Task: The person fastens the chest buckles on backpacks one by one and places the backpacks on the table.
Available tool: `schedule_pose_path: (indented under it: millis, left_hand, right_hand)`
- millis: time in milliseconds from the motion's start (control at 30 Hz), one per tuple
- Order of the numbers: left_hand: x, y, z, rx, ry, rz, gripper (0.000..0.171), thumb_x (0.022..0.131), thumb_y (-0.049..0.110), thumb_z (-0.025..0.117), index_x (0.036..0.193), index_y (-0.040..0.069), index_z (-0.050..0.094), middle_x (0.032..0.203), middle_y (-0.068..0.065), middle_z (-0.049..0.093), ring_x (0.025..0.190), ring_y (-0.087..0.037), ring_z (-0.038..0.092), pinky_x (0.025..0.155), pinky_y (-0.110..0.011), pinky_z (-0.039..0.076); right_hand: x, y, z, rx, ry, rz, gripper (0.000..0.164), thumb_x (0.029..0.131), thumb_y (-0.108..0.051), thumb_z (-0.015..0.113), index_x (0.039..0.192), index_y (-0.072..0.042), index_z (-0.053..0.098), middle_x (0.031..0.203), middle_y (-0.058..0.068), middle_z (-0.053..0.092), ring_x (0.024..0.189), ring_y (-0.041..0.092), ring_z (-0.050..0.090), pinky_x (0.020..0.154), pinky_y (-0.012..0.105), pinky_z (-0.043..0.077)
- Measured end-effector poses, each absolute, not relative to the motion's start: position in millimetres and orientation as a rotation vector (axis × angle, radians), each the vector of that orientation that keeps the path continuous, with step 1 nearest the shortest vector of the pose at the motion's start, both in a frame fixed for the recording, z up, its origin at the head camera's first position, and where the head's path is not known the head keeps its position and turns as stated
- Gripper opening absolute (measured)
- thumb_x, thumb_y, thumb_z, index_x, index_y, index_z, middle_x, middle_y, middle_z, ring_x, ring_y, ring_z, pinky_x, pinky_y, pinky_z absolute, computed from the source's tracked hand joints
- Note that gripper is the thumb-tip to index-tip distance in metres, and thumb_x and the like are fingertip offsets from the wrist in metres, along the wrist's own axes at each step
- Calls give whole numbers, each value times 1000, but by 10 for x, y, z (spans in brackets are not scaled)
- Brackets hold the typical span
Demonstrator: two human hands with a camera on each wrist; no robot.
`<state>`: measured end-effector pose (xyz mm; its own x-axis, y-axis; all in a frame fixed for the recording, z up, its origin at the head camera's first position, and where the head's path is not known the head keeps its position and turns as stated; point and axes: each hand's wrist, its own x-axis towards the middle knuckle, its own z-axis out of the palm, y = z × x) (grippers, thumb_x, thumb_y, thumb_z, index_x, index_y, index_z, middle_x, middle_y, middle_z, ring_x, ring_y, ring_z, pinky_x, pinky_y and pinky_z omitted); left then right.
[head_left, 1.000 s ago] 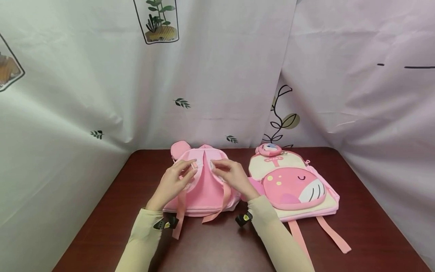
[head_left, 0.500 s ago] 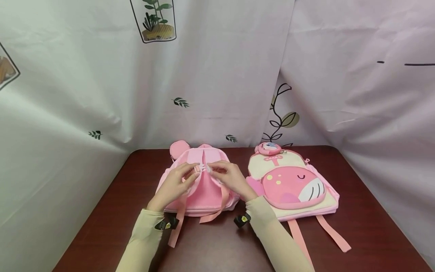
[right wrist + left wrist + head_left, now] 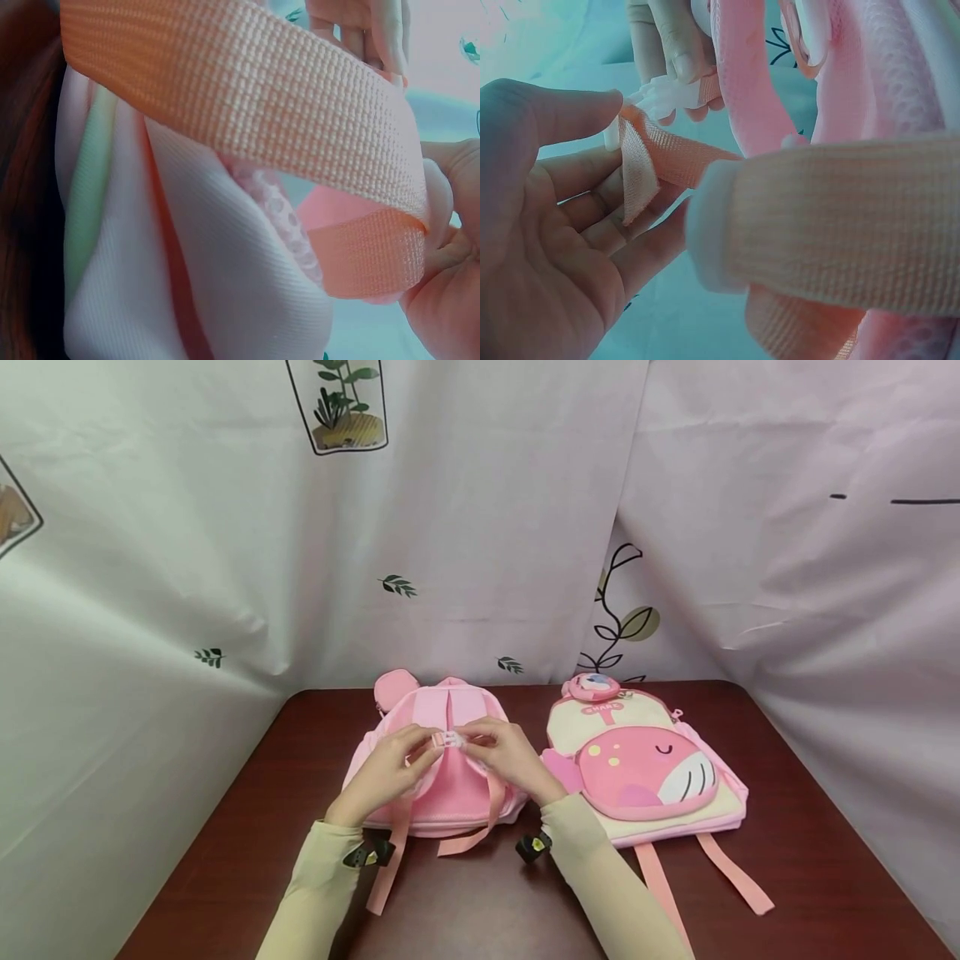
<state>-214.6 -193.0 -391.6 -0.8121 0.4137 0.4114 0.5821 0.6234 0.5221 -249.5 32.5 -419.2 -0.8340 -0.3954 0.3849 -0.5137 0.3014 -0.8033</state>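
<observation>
- Head view: the left hand pinches one end of a white plastic buckle over the pink fabric backpack.
- The right hand pinches its opposite end.
- Right of that backpack lies a cream-and-pink whale backpack.

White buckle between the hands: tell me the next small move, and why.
Probably press the two ends of the white buckle straight together. The left hand pinches one end and the right hand the other, and the ends appear lined up over the pink backpack. Whether they are fully latched cannot be told, so a firm push seems sensible.
</observation>
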Motion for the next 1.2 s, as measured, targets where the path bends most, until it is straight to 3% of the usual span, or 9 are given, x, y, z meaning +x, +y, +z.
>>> schedule_pose_path:
  millis: [500,733,1200]
  left_hand:
    - [-2171,-1941,-3958,-821,-2662,-945,13,100,22,65,108,12,70,92,5,62,82,-11,55,75,-30,49]
    - [-2174,-1957,-3981,-795,-2684,-989,20,102,27,63,113,12,70,98,5,64,86,-12,56,78,-32,49]
    - [-2173,-1977,-3984,-784,-2699,-1024,17,101,23,64,112,12,68,94,5,62,84,-13,56,75,-31,50]
  right_hand:
    - [-2508,313,-4215,907,-2407,1531,20,88,-11,79,108,-10,79,105,3,75,96,12,72,86,23,55]
    - [-2508,357,-4225,925,-2444,1618,25,89,-8,78,113,-11,78,110,0,75,99,10,70,87,24,55]
    - [-2505,381,-4227,905,-2425,1736,27,89,-9,77,117,-9,76,113,1,75,104,13,70,86,25,55]
